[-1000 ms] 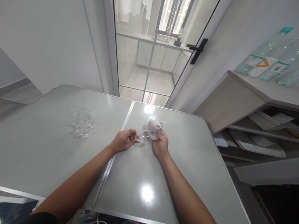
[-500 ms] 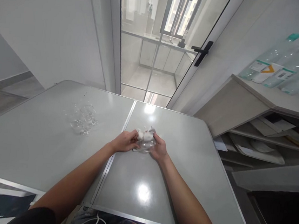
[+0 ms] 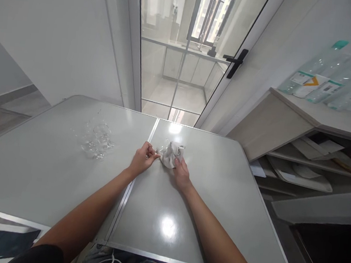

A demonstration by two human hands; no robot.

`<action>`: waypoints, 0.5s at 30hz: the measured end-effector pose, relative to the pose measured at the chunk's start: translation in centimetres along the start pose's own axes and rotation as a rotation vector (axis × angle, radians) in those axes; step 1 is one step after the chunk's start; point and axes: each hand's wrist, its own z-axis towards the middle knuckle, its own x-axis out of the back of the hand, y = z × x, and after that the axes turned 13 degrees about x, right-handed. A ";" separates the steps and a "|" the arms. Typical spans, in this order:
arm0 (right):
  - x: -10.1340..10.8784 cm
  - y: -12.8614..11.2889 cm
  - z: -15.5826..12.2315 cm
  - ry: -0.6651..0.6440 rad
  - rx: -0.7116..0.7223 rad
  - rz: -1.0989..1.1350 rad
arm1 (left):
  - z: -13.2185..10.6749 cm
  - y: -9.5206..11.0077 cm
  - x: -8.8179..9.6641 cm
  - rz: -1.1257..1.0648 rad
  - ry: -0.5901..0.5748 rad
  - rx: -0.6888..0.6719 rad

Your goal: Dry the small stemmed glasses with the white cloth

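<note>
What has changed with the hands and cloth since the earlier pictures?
The left hand, pinching the small clear glass, and the right hand, gripping the white cloth, have drawn slightly apart; half a second ago the cloth was bunched against the glass. The glassware cluster on the table stayed put.

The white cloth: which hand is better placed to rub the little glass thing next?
Probably the right hand: its fingers hold the white cloth, while the left hand pinches the clear glass thing beside it.
</note>
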 end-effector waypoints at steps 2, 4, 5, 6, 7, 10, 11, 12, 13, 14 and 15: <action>-0.1 0.0 -0.4 -0.085 0.149 -0.198 | 0.1 0.0 0.0 -0.040 -0.016 0.014; -0.1 -0.1 -0.4 -0.242 0.321 -0.431 | 0.1 0.0 0.2 -0.050 -0.042 0.008; 0.0 -0.3 -0.3 -0.346 0.394 -0.557 | 0.0 -0.1 0.2 -0.033 -0.048 -0.004; 0.0 -0.5 -0.2 -0.454 0.443 -0.668 | -0.1 -0.2 0.3 0.002 -0.052 -0.025; 0.1 -0.8 0.0 -0.550 0.480 -0.772 | -0.2 -0.2 0.4 0.050 -0.057 -0.058; 0.0 -1.7 0.2 -0.681 0.564 -1.002 | -0.5 -0.6 0.4 0.228 -0.099 -0.233; -0.1 -2.0 0.1 -0.671 0.586 -1.043 | -0.6 -0.7 0.3 0.290 -0.114 -0.311; -0.3 -2.2 0.0 -0.644 0.600 -1.069 | -0.7 -0.7 0.2 0.346 -0.124 -0.388; -0.4 -2.3 -0.1 -0.606 0.600 -1.080 | -0.8 -0.8 0.1 0.392 -0.128 -0.454; -0.5 -2.3 -0.2 -0.558 0.582 -1.075 | -0.8 -0.8 0.0 0.428 -0.129 -0.505; -0.6 -2.3 -0.3 -0.496 0.548 -1.053 | -0.9 -0.9 -0.1 0.454 -0.135 -0.545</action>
